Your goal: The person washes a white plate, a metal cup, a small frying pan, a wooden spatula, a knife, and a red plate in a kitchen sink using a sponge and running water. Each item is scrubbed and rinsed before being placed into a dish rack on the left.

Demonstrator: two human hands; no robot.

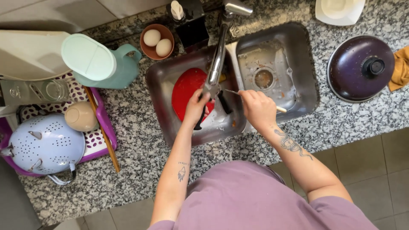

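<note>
My two bare forearms, mauve shirt below.
I see a snake tattoo on the right, a small tattoo on the left.

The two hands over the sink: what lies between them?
In the head view, the faucet spout and a dark handle lie between the left hand and the right hand.

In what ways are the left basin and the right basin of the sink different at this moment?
The left basin holds a red plate and a dark-handled utensil, gripped by the left hand; the right basin holds no dishes, only food scraps around its drain. The tap reaches over the left basin, not the right one. The right hand, holding a knife, is between them. Both are steel.
</note>
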